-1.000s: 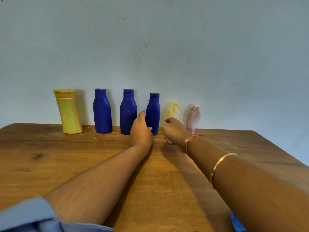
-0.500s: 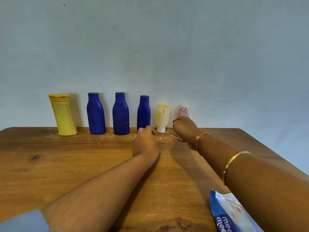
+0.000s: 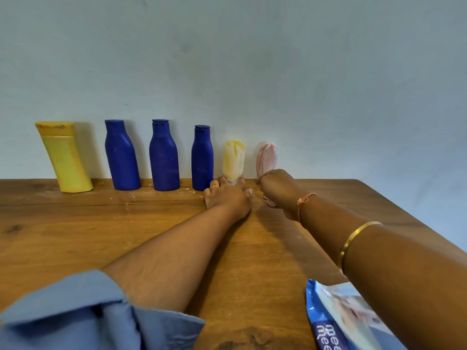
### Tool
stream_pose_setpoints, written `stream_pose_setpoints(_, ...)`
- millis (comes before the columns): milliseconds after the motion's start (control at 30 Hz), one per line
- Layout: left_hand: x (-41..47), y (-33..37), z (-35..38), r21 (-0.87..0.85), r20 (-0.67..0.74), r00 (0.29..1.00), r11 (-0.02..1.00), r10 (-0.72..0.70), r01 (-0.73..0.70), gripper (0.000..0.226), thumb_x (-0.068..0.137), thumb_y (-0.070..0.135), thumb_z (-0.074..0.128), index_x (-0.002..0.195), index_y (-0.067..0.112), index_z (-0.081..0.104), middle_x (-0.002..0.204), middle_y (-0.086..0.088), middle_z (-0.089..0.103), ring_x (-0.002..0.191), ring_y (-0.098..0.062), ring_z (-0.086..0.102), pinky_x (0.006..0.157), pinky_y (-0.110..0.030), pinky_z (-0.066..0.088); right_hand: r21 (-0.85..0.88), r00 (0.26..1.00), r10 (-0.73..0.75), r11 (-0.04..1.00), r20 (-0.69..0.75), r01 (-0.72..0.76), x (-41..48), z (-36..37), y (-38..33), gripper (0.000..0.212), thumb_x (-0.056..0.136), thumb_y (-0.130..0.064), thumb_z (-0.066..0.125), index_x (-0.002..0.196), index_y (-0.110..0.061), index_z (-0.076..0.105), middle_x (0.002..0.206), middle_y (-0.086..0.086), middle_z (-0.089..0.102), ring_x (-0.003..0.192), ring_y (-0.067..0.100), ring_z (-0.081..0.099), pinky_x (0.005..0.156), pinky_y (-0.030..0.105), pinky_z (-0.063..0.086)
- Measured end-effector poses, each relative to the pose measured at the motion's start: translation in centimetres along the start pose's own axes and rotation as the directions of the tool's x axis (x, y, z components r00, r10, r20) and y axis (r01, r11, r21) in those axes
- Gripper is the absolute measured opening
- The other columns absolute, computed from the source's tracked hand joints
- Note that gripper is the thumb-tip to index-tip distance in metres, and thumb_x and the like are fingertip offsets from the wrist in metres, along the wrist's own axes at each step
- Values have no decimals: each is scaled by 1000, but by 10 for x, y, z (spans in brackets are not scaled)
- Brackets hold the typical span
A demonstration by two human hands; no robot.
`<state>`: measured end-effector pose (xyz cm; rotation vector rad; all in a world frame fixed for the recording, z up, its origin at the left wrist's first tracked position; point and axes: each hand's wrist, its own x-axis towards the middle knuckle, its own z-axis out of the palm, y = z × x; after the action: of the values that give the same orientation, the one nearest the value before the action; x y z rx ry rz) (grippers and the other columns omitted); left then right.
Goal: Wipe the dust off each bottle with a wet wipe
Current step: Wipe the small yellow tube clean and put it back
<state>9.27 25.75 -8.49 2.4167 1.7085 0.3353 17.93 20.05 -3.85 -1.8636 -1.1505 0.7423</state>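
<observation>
Six dusty containers stand along the wall on the wooden table point(image 3: 101, 236): a yellow bottle point(image 3: 65, 157), three blue bottles point(image 3: 121, 157) point(image 3: 163, 157) point(image 3: 202, 160), a yellow tube point(image 3: 233, 157) and a pink tube point(image 3: 266, 157). My left hand point(image 3: 227, 197) lies knuckles up, its fingers curled round the foot of the yellow tube. My right hand point(image 3: 276, 190) is a fist round the lower part of the pink tube. A small white bit point(image 3: 269, 203) shows under that fist; whether it is a wipe or the tube's cap is unclear.
A blue and white pack of wet wipes point(image 3: 353, 322) lies at the near right, partly under my right forearm. White dust specks lie on the wood in front of the bottles. The table's right edge runs diagonally at the far right.
My right hand went from the yellow tube to the pink tube. My left hand left the third blue bottle and moved right to the yellow tube's foot. The camera tilted, bringing the wipes pack into view.
</observation>
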Motion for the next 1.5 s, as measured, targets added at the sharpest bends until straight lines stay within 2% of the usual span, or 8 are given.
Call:
stream_pose_setpoints(267,-10,-2,-2,19,-40,999,1000,-4,5,47,100,41,24,146,31,22,144,-12,35,129,-34,29,106,-46,26,41,1000,-1,999,-22,2,-6,-9,1,10,92,-10,44,97,-5,51,77,7,49,77,21,49,64,27,43)
stream_pose_setpoints(600,-81,-25,-26,-264,-353,934,952,52,-153,28,94,30,51,120,22,54,120,-8,46,103,-20,51,87,-25,45,156,994,109,981,23,-112,-69,-12,-22,5,88,-8,45,86,-8,50,78,8,47,69,17,45,66,25,42)
stream_pose_setpoints(767,-133,-34,-53,-393,-352,933,892,77,-222,16,95,17,48,106,23,58,121,-3,46,111,-17,48,92,-23,44,253,978,163,948,133,-192,-116,-16,-29,34,84,2,39,115,-2,51,81,8,46,65,16,41,55,23,39)
stream_pose_setpoints(933,-208,-51,-82,-496,-349,931,823,104,-278,18,94,14,50,96,30,59,111,12,47,100,-5,45,69,-9,35,567,968,196,785,156,-250,-178,-23,-33,35,81,17,32,104,7,56,87,15,49,72,22,51,84,34,50)
stream_pose_setpoints(1000,-239,-61,-90,-566,-320,945,784,76,-254,18,93,17,51,98,34,57,111,14,47,102,-6,47,72,-13,39,671,957,209,682,203,-291,-203,-22,-31,40,82,17,32,117,11,49,90,18,47,75,26,53,76,37,56)
stream_pose_setpoints(1100,-279,-76,-96,-716,-231,973,676,6,-175,29,92,16,53,105,42,47,114,13,49,97,0,51,73,-19,46,768,941,193,545,277,-338,-235,-21,-29,32,83,14,31,109,10,49,100,23,50,87,30,57,70,40,56)
stream_pose_setpoints(1267,-320,-102,-90,-837,-138,990,539,-39,-96,45,87,3,58,122,28,42,109,9,56,85,9,58,74,-8,47,671,956,160,684,245,-286,-276,-11,-24,23,82,6,34,89,-5,52,95,16,64,63,16,54,44,19,45)
stream_pose_setpoints(1500,-352,-117,-88,-868,-82,996,490,19,-81,34,83,-2,62,108,22,57,101,5,64,83,0,61,74,-10,49,430,980,159,881,119,-195,-299,9,-29,34,83,6,41,96,-12,66,84,0,55,76,15,48,75,30,45)
